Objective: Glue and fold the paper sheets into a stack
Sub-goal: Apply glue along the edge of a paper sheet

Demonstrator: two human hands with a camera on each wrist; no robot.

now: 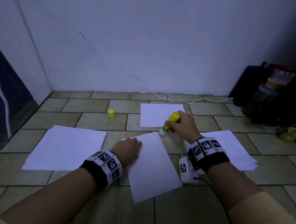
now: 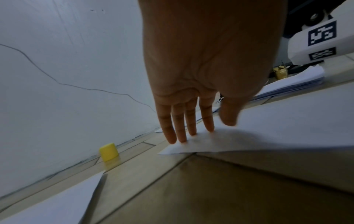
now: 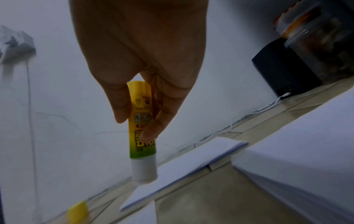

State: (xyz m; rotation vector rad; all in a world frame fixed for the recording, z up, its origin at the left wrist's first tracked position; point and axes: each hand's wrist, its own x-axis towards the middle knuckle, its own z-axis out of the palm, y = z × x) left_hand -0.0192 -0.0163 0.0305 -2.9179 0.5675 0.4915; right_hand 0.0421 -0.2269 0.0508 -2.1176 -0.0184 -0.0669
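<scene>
The right hand [image 1: 182,124] pinches an uncapped glue stick [image 3: 142,131] between thumb and fingers, tip down at the far corner of a single paper sheet [image 1: 152,168] lying on the tiled floor [image 1: 97,121]. The left hand [image 1: 128,148], fingers straight, presses the sheet's far-left corner. Thin and limp, the sheet probably slides and buckles unless pinned. Paper stacks flank it closely; the yellow cap [image 1: 112,113] stands well clear.

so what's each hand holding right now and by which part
The right hand grips the uncapped glue stick round its yellow barrel. The left hand holds nothing; its fingertips press on the paper sheet.
</scene>
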